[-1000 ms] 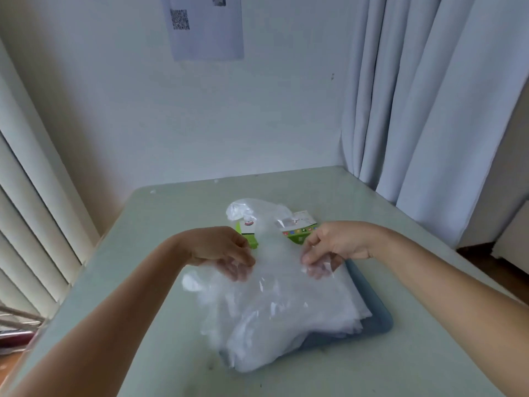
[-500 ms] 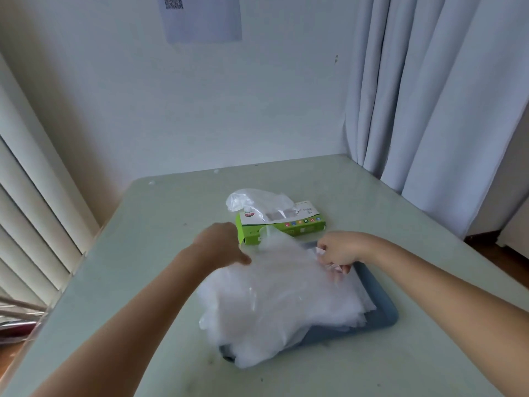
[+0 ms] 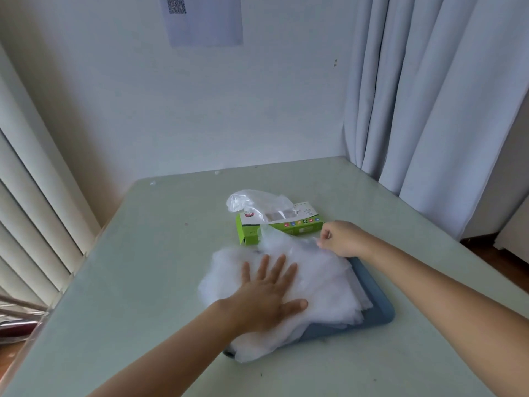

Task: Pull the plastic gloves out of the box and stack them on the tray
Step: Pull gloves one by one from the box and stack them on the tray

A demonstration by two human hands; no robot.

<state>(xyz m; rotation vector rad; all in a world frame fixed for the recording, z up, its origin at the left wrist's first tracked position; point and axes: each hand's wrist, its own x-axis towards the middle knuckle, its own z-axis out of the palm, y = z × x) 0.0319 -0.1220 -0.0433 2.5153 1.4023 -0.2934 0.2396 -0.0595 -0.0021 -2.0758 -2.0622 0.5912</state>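
A heap of thin clear plastic gloves (image 3: pixel 323 279) lies on the blue-grey tray (image 3: pixel 378 308) in the middle of the table and spills over its left edge. My left hand (image 3: pixel 266 296) lies flat on the heap with fingers spread, pressing it down. My right hand (image 3: pixel 340 237) is at the heap's far right corner with fingers curled, pinching the edge of a glove. Just behind the heap stands the green and white glove box (image 3: pixel 282 227). A clear glove (image 3: pixel 252 203) sticks up out of the box's top opening.
The pale green table (image 3: pixel 160 253) runs back to a white wall. Grey curtains (image 3: pixel 429 96) hang at the right, close to the table's far right corner. Window blinds (image 3: pixel 31 224) line the left side. A paper sheet (image 3: pixel 204 20) is stuck on the wall.
Both hands held a glove up above the heap and lowered it onto the pile. My left hand has opened and now presses flat on the heap; my right hand moved to its far right corner.
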